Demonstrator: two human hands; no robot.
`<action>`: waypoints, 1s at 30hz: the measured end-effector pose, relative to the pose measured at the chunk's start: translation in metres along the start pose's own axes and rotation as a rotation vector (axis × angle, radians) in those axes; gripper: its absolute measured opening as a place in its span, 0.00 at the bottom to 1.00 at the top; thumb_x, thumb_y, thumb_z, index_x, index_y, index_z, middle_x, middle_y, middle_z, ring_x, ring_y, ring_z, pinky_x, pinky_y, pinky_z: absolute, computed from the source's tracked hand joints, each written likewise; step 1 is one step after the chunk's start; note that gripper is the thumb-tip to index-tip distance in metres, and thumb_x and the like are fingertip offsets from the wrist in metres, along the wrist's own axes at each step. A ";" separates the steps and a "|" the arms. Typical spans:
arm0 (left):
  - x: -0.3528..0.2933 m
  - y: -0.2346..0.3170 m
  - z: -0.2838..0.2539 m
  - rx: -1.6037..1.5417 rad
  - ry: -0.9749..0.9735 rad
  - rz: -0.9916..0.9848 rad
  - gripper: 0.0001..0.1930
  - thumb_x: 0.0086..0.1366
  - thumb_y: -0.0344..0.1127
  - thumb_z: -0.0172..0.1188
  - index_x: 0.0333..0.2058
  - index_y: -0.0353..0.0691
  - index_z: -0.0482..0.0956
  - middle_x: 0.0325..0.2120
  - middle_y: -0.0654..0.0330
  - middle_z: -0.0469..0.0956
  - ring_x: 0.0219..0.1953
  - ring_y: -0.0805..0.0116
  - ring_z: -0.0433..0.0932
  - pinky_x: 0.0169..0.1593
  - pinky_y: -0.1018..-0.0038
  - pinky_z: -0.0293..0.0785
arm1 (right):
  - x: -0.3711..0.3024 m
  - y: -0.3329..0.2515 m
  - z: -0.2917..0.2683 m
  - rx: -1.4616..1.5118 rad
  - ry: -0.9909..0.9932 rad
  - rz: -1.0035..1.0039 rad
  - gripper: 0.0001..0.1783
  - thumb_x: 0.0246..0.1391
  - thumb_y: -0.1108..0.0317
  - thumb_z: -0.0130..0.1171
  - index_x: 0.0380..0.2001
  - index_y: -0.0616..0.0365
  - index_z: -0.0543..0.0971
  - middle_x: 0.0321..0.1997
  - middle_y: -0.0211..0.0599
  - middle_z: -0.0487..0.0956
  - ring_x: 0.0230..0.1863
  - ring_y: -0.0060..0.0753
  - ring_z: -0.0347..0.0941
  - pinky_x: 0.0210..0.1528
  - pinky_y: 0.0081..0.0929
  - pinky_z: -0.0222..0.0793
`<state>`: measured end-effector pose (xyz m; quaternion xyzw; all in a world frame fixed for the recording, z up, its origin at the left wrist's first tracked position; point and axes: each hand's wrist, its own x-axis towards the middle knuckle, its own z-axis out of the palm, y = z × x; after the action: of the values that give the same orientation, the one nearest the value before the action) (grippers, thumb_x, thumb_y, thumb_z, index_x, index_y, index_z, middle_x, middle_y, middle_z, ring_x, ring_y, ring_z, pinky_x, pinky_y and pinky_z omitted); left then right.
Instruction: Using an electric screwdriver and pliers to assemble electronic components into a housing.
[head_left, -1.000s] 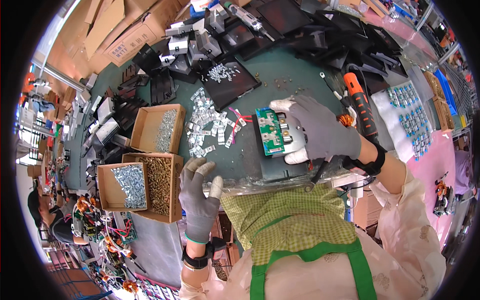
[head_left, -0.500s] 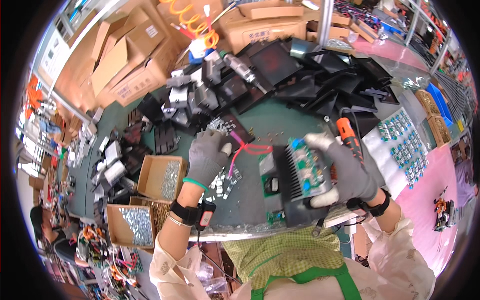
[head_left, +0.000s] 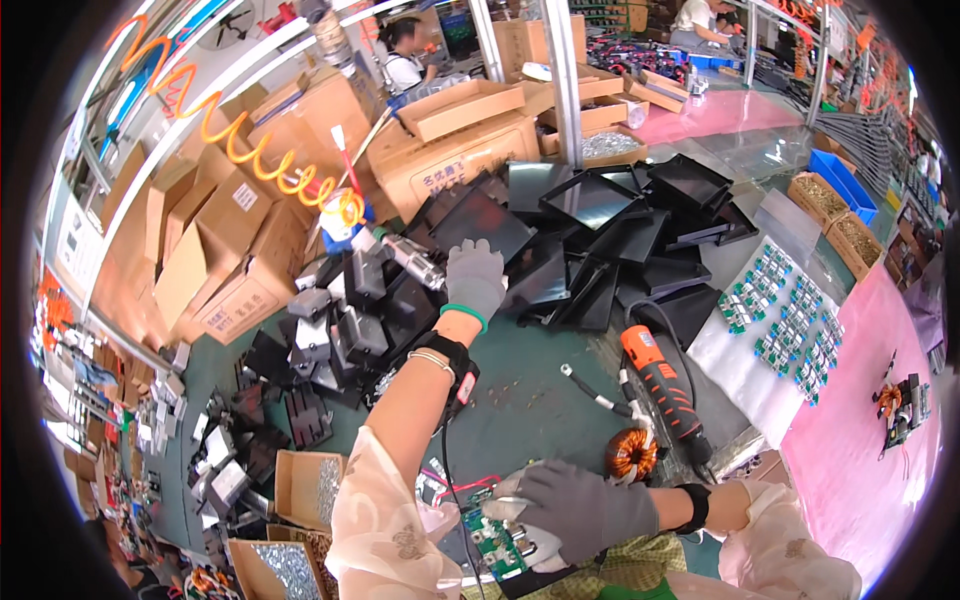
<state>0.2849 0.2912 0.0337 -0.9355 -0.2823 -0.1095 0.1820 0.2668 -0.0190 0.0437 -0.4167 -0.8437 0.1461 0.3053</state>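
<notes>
My left hand [head_left: 475,280], in a grey glove, reaches out over the near edge of the black tray pile. Its fingers point away from me, slightly apart, against a black tray [head_left: 490,225]; their undersides are hidden. Beside it lies a metal power screwdriver [head_left: 412,260], its front end covered by the hand. Close to my body, my gloved right hand [head_left: 585,510] is closed round a green circuit board [head_left: 500,550] with metal parts on it. A copper-wound ring coil [head_left: 632,455] with a cable sits just beyond that wrist.
An orange-and-black power tool [head_left: 660,385] lies right of centre. Rows of small circuit boards [head_left: 770,290] cover a white sheet. Grey metal blocks [head_left: 360,330] are heaped at left, above a cardboard tray of small parts [head_left: 300,485]. A coiled yellow hose [head_left: 250,150] hangs at the back.
My left hand has moved from the small parts forward to the black trays. My right hand has brought the circuit board nearer my body and tilted it. The view has shifted.
</notes>
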 end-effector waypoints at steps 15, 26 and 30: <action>-0.125 -0.067 -0.186 -0.630 0.385 0.054 0.08 0.56 0.27 0.57 0.35 0.31 0.73 0.42 0.51 0.72 0.37 0.58 0.75 0.43 0.71 0.70 | -0.002 0.011 -0.035 0.201 0.242 0.096 0.49 0.22 0.57 0.76 0.53 0.61 0.68 0.51 0.47 0.70 0.46 0.49 0.70 0.48 0.36 0.66; -0.404 0.072 -0.178 -0.347 -0.255 -0.083 0.06 0.52 0.30 0.56 0.30 0.37 0.74 0.51 0.54 0.68 0.53 0.56 0.68 0.53 0.65 0.69 | 0.000 0.038 -0.080 0.661 0.431 0.226 0.56 0.32 0.50 0.72 0.61 0.66 0.57 0.59 0.41 0.65 0.60 0.31 0.60 0.63 0.28 0.54; -0.396 0.099 -0.122 -0.371 -0.204 -0.020 0.09 0.49 0.28 0.55 0.32 0.37 0.74 0.50 0.53 0.69 0.52 0.56 0.70 0.53 0.64 0.67 | 0.010 0.018 -0.057 0.226 0.164 0.227 0.54 0.30 0.54 0.73 0.60 0.62 0.60 0.56 0.44 0.68 0.59 0.39 0.64 0.62 0.31 0.56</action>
<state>0.0048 -0.0279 -0.0045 -0.9563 -0.2837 -0.0663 -0.0241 0.3094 -0.0009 0.0823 -0.4828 -0.7418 0.2390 0.3993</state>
